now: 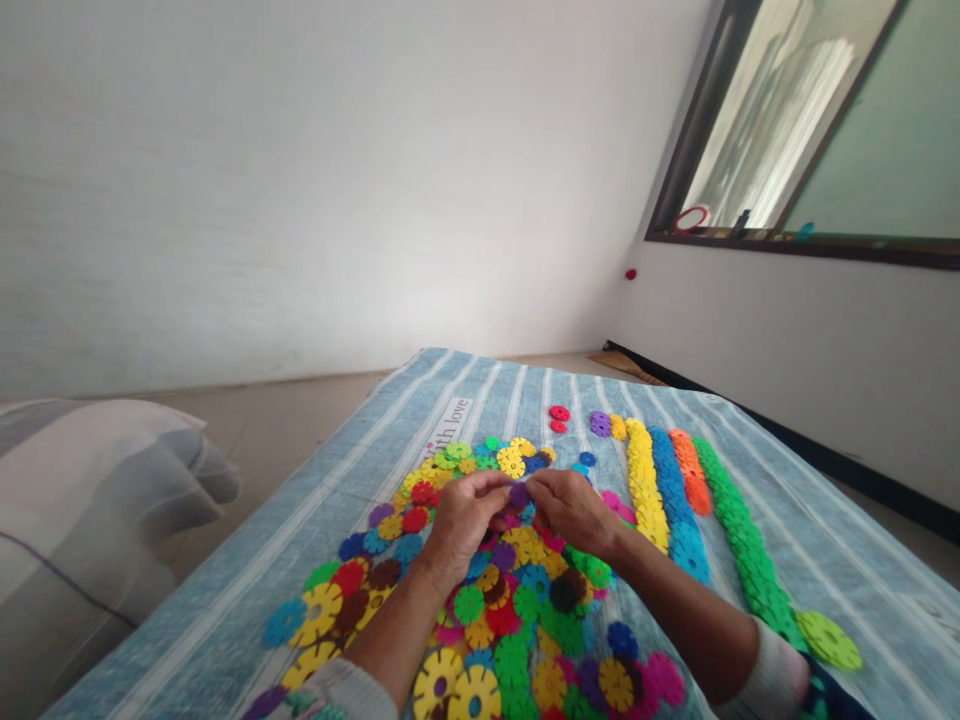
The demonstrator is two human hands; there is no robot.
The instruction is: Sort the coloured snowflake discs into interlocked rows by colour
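Closest to the camera, the left sleeve cuff (349, 692) and the right sleeve cuff (757, 668) sit at the lower edge of the view. Two bare forearms reach forward from them over a blue striped mattress cover (847, 560). The left hand (465, 525) and the right hand (574, 510) come together in the middle, and their fingers almost touch. Between them is a small purple plastic disc (519, 495), pinched from both sides in a narrow grip.

Under the hands lies a wide, loose heap of snowflake-shaped plastic discs (469, 605) in many colours, and many of them overlap. To the right of the right hand, long linked rows lie side by side: a yellow chain (643, 490), a blue chain (681, 510), an orange chain (690, 470) and a green chain (742, 530). A large lime green disc (827, 640) lies just beside the lower end of the green chain. Farther ahead are two red discs (559, 412) and a short purple stack (600, 424).

On the left side rests a grey and white pillow (90, 500). A white wall (300, 200) rises beyond the mattress, and a dark-framed window (795, 120) is high on the right.
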